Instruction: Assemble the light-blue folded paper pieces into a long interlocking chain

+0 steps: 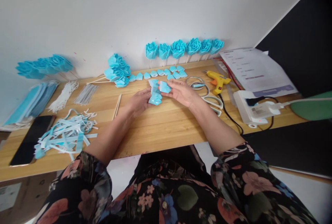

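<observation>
My left hand (140, 102) is closed around a partly formed blue flower (155, 96) made of folded petals. Between the fingers of my right hand (180, 92) is a single blue petal (164, 87), close beside the flower. Behind my hands, a row of loose blue petals (160, 72) lies on the wooden table (160, 127). Scissors (213, 102) with pale handles lie just right of my right wrist, partly hidden by the arm. A yellow glue gun (218, 79) rests beyond them.
Finished blue flowers on sticks (178, 48) lean along the wall. Left are stacked masks (31, 101), white ear loops (63, 96), thin wires (86, 94), cut strips (67, 134) and a phone (32, 141). At right stand a power strip (245, 108) with cables and papers (255, 70).
</observation>
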Demonstrator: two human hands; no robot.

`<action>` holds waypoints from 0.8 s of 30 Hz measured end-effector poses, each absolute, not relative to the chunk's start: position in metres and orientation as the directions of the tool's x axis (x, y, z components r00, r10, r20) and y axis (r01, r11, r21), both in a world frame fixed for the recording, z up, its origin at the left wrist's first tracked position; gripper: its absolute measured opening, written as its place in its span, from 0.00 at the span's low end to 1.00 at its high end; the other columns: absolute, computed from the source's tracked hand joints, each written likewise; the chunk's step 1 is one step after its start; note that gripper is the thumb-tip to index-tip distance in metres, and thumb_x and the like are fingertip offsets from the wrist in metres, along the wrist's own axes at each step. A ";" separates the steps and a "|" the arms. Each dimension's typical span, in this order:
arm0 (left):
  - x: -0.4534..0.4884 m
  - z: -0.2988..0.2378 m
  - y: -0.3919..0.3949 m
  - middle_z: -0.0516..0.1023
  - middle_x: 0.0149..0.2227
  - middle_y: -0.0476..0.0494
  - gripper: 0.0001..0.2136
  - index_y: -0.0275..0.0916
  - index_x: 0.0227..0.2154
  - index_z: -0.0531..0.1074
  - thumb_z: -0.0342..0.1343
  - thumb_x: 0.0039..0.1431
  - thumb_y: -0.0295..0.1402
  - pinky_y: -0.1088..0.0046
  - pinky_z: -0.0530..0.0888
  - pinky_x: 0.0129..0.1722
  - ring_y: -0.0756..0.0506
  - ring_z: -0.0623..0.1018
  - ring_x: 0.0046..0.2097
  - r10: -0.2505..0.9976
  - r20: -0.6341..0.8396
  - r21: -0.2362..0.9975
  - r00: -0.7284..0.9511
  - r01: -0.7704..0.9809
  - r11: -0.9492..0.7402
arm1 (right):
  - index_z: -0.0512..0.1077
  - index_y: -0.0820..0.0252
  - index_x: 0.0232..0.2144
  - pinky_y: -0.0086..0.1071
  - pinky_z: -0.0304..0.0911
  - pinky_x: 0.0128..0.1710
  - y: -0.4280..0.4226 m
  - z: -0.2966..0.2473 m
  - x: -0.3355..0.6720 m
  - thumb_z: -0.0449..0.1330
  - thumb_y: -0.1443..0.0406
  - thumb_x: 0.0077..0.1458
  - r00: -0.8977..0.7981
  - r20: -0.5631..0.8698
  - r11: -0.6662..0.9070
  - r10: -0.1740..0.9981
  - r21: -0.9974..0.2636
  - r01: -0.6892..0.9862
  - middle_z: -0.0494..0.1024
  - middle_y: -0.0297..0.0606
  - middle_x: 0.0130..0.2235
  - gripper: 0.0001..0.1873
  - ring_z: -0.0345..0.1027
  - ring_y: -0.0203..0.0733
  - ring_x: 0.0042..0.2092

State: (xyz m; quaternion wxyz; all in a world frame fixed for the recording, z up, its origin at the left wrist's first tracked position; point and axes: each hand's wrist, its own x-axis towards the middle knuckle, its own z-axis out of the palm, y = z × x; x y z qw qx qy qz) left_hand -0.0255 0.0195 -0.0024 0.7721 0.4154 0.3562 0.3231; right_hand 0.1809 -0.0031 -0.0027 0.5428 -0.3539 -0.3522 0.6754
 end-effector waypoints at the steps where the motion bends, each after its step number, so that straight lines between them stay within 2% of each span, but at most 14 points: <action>1: -0.026 -0.003 0.019 0.83 0.40 0.37 0.14 0.31 0.48 0.77 0.61 0.58 0.25 0.68 0.79 0.43 0.45 0.82 0.39 0.807 -0.267 0.869 0.526 -0.230 0.437 | 0.73 0.56 0.29 0.42 0.74 0.49 -0.003 -0.002 0.182 0.75 0.58 0.44 -0.145 -0.076 -0.136 0.987 -0.868 -0.477 0.82 0.33 0.38 0.16 0.77 0.40 0.41; 6: -0.028 -0.005 0.018 0.82 0.46 0.36 0.16 0.34 0.52 0.73 0.58 0.61 0.26 0.63 0.78 0.50 0.42 0.81 0.48 0.860 -0.165 0.864 0.482 -0.351 0.362 | 0.74 0.54 0.29 0.32 0.72 0.37 -0.005 0.003 0.184 0.74 0.52 0.44 -0.055 0.051 0.028 0.997 -0.930 -0.366 0.79 0.30 0.34 0.17 0.73 0.36 0.35; 10: -0.026 -0.003 0.015 0.80 0.50 0.36 0.18 0.36 0.54 0.71 0.59 0.62 0.31 0.59 0.76 0.53 0.40 0.79 0.53 0.898 -0.075 0.872 0.433 -0.409 0.270 | 0.78 0.55 0.29 0.31 0.67 0.33 -0.014 0.007 0.175 0.70 0.53 0.49 -0.094 0.168 0.164 0.981 -0.985 -0.051 0.79 0.31 0.30 0.14 0.69 0.35 0.31; 13: -0.024 -0.002 0.013 0.79 0.53 0.37 0.21 0.38 0.57 0.69 0.60 0.62 0.34 0.58 0.75 0.55 0.40 0.77 0.55 0.919 -0.021 0.877 0.395 -0.433 0.206 | 0.80 0.57 0.30 0.31 0.65 0.34 -0.022 0.011 0.166 0.67 0.56 0.53 -0.157 0.260 0.286 0.953 -0.942 0.178 0.81 0.33 0.31 0.11 0.70 0.36 0.32; 15: -0.022 -0.002 0.011 0.78 0.54 0.38 0.23 0.40 0.59 0.68 0.61 0.62 0.36 0.59 0.74 0.56 0.39 0.77 0.56 0.927 0.004 0.879 0.376 -0.443 0.176 | 0.80 0.57 0.30 0.31 0.63 0.34 -0.025 0.013 0.162 0.66 0.58 0.55 -0.173 0.304 0.342 0.937 -0.900 0.269 0.81 0.33 0.31 0.09 0.70 0.36 0.32; 20: -0.018 -0.002 0.006 0.77 0.55 0.41 0.28 0.47 0.65 0.61 0.60 0.63 0.37 0.61 0.75 0.53 0.40 0.76 0.56 0.938 0.051 0.877 0.342 -0.464 0.121 | 0.79 0.57 0.31 0.31 0.63 0.35 -0.029 0.012 0.156 0.64 0.63 0.56 -0.164 0.397 0.428 0.903 -0.804 0.413 0.81 0.34 0.31 0.05 0.70 0.36 0.32; 24: -0.016 -0.003 0.003 0.78 0.54 0.42 0.32 0.49 0.68 0.56 0.59 0.64 0.38 0.65 0.75 0.50 0.42 0.78 0.53 0.936 0.094 0.875 0.338 -0.476 0.084 | 0.78 0.57 0.31 0.31 0.64 0.36 -0.028 0.007 0.154 0.64 0.64 0.56 -0.142 0.434 0.447 0.890 -0.765 0.463 0.81 0.33 0.31 0.04 0.71 0.37 0.33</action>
